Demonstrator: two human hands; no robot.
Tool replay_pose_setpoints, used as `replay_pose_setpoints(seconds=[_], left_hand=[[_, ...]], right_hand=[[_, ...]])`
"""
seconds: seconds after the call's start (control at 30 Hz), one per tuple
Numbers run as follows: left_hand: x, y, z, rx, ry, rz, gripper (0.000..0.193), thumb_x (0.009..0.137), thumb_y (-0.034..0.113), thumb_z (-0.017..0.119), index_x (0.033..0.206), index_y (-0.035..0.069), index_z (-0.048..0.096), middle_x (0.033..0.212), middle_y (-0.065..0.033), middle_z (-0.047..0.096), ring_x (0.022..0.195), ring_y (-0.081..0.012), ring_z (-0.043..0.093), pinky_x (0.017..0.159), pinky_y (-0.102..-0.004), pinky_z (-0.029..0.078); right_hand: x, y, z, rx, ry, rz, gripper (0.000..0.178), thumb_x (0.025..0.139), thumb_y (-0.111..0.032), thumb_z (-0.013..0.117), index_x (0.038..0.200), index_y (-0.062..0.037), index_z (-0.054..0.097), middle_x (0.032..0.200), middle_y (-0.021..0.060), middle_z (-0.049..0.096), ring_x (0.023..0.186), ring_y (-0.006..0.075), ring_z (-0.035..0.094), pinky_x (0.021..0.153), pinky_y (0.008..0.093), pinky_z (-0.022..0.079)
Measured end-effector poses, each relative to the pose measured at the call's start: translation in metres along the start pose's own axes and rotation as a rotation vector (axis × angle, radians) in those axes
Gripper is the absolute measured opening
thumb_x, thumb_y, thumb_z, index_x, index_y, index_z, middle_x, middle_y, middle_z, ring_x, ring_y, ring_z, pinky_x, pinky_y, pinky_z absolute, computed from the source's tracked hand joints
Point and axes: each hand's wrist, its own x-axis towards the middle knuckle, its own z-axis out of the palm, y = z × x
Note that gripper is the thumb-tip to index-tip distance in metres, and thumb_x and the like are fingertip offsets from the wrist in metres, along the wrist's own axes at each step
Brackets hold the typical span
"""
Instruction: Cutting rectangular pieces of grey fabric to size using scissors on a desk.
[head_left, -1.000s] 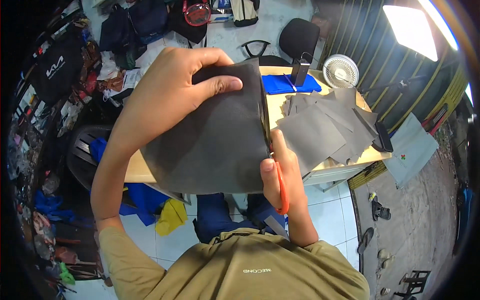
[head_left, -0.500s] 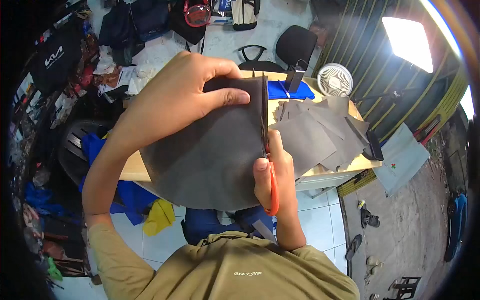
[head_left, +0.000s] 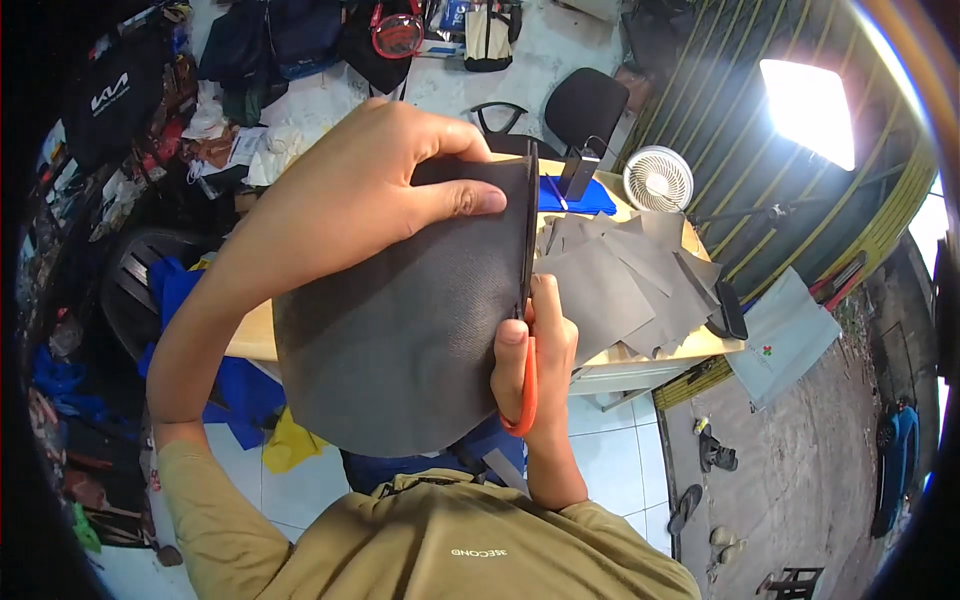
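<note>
The left hand sits in the upper middle of the frame, clenched on the top edge of a large dark grey piece of fabric, with the thumb pressed flat across its face and the other fingers behind it. The fabric hangs in the centre of the frame, held up in front of the person's chest, its lower edge rounded.

The right hand is just right of centre, its fingers closed through the orange handles of a pair of scissors. The dark blades run straight up along the fabric's right edge, touching it; whether they are parted or closed cannot be told.

Behind the hands, toward the right of the frame, a wooden table carries a loose pile of grey fabric pieces. A small white fan stands at the table's far end, with a blue cloth beside it. A black office chair stands at the top of the frame, and a pair of sandals lies on the floor at lower right.
</note>
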Motion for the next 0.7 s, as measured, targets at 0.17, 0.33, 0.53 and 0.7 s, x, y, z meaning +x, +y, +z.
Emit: replay_pose_setpoints(seconds=[0.17,0.33,0.53,0.7], left_hand=[[-0.002,-0.001,-0.003,0.001,-0.02,0.003,0.027,0.086,0.023,0.073,0.094,-0.003,0.068,0.075,-0.0076,0.068,0.072,-0.0087,0.06,0.069,-0.0268,0.047],[-0.004,-0.004,-0.003,0.061,-0.035,0.087,0.026,0.085,0.021,0.073,0.094,-0.003,0.069,0.073,-0.0098,0.069,0.069,-0.0092,0.06,0.067,-0.0268,0.047],[-0.005,-0.005,0.002,0.023,-0.039,0.092,0.027,0.085,0.022,0.074,0.094,-0.003,0.069,0.075,-0.0106,0.069,0.067,-0.0094,0.059,0.065,-0.0277,0.048],[-0.006,-0.001,0.003,-0.027,-0.041,0.048,0.027,0.085,0.021,0.074,0.095,-0.003,0.069,0.076,-0.0091,0.07,0.068,-0.0091,0.059,0.066,-0.0273,0.047]], right_hand=[[0.002,0.007,0.0,0.045,-0.024,-0.117,0.072,0.089,-0.064,0.054,0.108,0.0056,0.051,0.057,0.0106,0.044,0.05,0.0299,0.049,0.049,0.0387,0.037],[0.002,0.001,-0.002,0.081,-0.059,-0.06,0.076,0.088,-0.067,0.053,0.108,0.0063,0.05,0.057,0.0107,0.043,0.051,0.0296,0.048,0.05,0.039,0.036],[0.001,0.0,-0.002,0.082,-0.027,-0.057,0.067,0.091,-0.059,0.054,0.109,0.0055,0.051,0.057,0.0105,0.044,0.05,0.029,0.048,0.05,0.0381,0.036],[-0.002,-0.008,-0.003,0.031,0.007,0.007,0.059,0.093,-0.052,0.058,0.11,0.0033,0.053,0.055,0.0077,0.044,0.046,0.0231,0.048,0.047,0.0332,0.036]])
